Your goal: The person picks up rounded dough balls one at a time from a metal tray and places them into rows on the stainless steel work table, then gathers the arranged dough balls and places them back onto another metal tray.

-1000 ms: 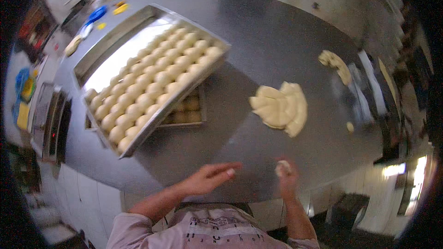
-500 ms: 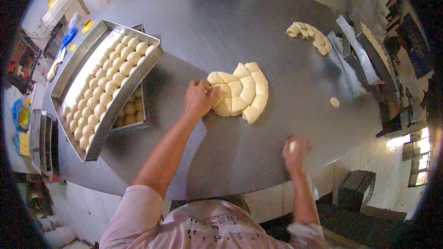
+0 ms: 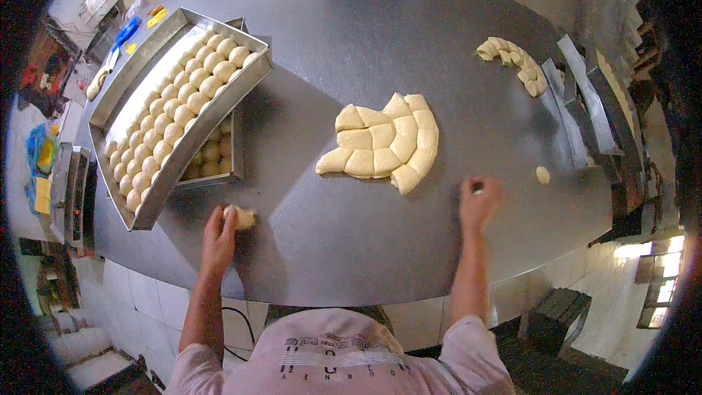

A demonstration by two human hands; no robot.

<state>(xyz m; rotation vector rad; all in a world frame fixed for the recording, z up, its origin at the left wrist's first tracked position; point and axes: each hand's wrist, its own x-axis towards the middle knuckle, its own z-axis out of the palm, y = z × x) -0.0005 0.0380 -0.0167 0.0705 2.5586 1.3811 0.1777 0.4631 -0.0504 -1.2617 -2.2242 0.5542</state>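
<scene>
Portioning seems the step in hand: front-left of the cut dough slab (image 3: 384,143), the left hand (image 3: 217,241) pinches a dough piece (image 3: 244,218) between its fingers; front-right, the right hand (image 3: 480,205) curls, contents unclear; next likely calls for cupped rounding.

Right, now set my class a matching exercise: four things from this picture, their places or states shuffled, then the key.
1. Curved pale dough strip
2. Flat pale dough slab with cut lines
3. Rectangular silver metal tray of round dough balls
4. Left hand

A. Middle of the smooth grey table
B. Holding a pale dough lump
C. Toward the table's right edge
D. Overlapping a lower metal tray

Pairs: 1-C, 2-A, 3-D, 4-B
</scene>
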